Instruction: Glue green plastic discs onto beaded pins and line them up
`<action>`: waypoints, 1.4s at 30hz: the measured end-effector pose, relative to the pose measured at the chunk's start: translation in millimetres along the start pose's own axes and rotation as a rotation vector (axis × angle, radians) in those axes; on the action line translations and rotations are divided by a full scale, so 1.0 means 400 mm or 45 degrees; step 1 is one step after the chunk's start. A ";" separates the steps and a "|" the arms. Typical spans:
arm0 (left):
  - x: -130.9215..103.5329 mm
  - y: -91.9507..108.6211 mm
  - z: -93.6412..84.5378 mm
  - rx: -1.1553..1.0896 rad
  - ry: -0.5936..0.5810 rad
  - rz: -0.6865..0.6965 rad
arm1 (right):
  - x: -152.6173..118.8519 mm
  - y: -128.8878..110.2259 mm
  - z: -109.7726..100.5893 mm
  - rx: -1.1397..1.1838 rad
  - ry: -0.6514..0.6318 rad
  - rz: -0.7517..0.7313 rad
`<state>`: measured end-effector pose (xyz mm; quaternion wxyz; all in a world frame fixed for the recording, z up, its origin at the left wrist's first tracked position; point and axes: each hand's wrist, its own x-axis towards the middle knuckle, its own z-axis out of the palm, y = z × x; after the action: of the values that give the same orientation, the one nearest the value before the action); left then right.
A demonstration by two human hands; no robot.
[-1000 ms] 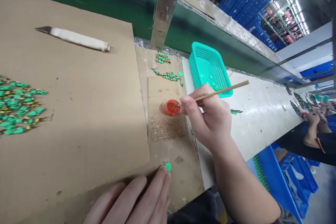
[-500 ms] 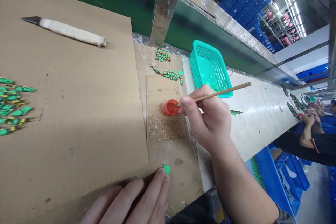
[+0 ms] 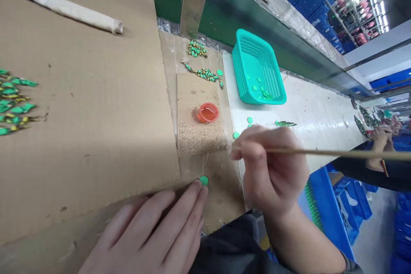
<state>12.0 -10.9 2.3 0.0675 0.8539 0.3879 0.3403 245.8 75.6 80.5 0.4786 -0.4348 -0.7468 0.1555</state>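
My left hand [image 3: 157, 231] lies flat with fingers stretched, its fingertips on the edge of a small green disc [image 3: 204, 180] on the board. A thin wooden stick [image 3: 334, 153] is pinched in my right hand [image 3: 276, 167], which is blurred by motion; the stick's tip is too smeared to make out. That hand is up and to the right of the disc. Beyond it, a small red cup [image 3: 208, 113] with liquid in it stands on a speckled cardboard piece [image 3: 199, 87]. More green discs [image 3: 236, 135] lie beside my right hand.
A turquoise basket [image 3: 261, 51] holds several green discs. Green, yellow and black small pieces [image 3: 205, 75] lie behind the cup, with more on the large cardboard [image 3: 112, 107] at left. A knife with a wrapped handle [image 3: 77, 10] rests there. Another person's hands [image 3: 380, 139] are far right.
My right hand has drawn the stick out of the red cup and moved toward me and to the right. The left hand stays at the green disc. The whole view has shifted slightly.
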 end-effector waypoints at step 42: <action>-0.014 0.012 -0.028 0.014 -0.215 0.042 | -0.131 -0.019 0.034 0.015 -0.054 0.012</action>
<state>5.2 -19.9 9.5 0.0899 0.8862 0.3686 0.2659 238.8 31.9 48.3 0.4647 -0.4322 -0.7536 0.1715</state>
